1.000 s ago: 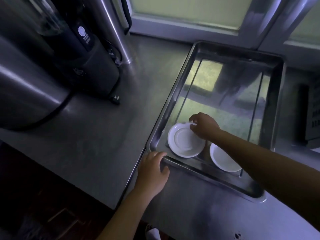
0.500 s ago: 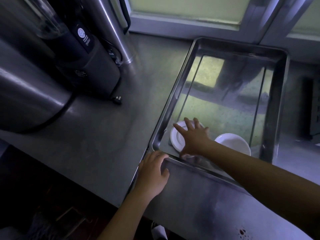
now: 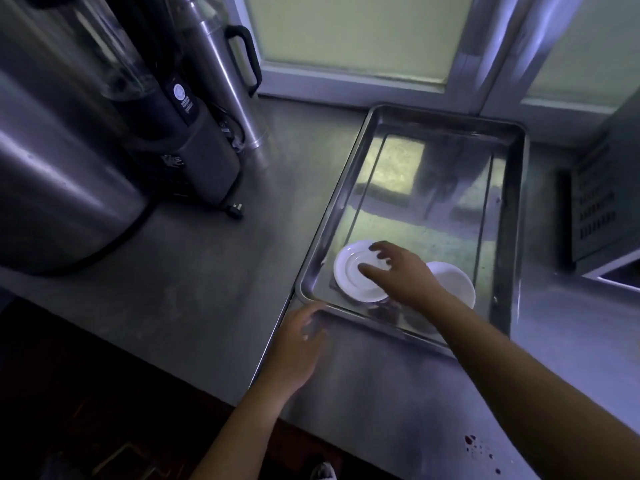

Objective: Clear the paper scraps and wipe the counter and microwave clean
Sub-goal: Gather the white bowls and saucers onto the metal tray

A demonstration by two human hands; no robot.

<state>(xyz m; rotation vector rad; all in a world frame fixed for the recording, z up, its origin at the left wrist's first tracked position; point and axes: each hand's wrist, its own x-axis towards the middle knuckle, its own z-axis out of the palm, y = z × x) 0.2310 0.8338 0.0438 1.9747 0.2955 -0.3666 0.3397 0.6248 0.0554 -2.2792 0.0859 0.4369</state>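
Observation:
A shiny steel tray lies on the steel counter. Two white saucers sit in its near end: one on the left, the other partly behind my right wrist. My right hand hovers over the left saucer with fingers spread and slightly bent, holding nothing. My left hand rests flat on the counter just outside the tray's near left corner, fingers relaxed. No paper scraps or cloth show. The dark vented side of a box-shaped appliance, perhaps the microwave, stands at the right edge.
A blender with a dark base, a tall steel flask with a black handle and a large steel vessel crowd the back left. A loose plug lies on the counter. Dark red spots mark the near right counter.
My right hand left the left saucer's far rim, flattened over it, and now hovers with spread fingers. The right saucer shifted away from the tray's near wall. My left hand stayed put.

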